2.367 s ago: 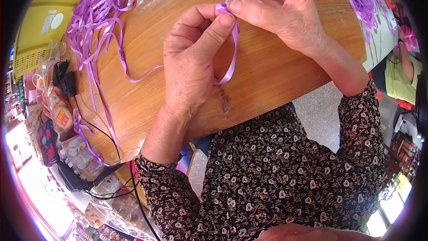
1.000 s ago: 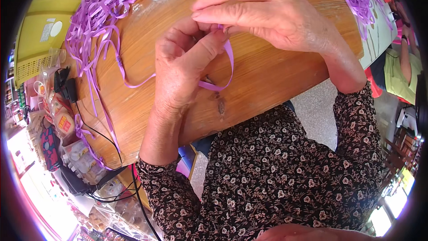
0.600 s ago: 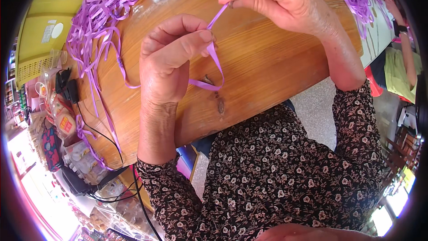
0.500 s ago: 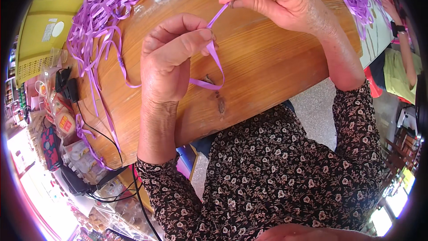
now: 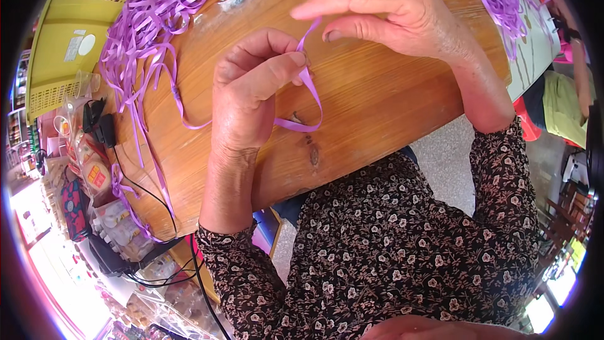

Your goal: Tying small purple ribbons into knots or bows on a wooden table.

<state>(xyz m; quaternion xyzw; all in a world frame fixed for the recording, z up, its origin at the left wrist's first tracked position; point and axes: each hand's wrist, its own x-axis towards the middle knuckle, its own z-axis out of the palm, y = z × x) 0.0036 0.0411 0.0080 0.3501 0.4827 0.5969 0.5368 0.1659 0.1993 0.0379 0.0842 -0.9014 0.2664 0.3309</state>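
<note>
Between thumb and bent fingers, my left hand pinches a narrow purple ribbon above the wooden table. A short end of it sticks up past the thumb, and the rest loops below the hand and runs left behind the wrist. My right hand is just above and to the right, thumb and fingers apart, with nothing between them. The ribbon's tip lies close to its fingers. A big tangled heap of purple ribbon spreads at the far left.
A yellow perforated basket stands at the left edge. Another purple ribbon heap lies far right, near another person. Black cables and packed goods crowd the left side. The wooden table has a curved near edge.
My right hand has let go of the ribbon's end and its fingers have spread. The left hand, still pinching the ribbon, has shifted slightly right and nearer to me.
</note>
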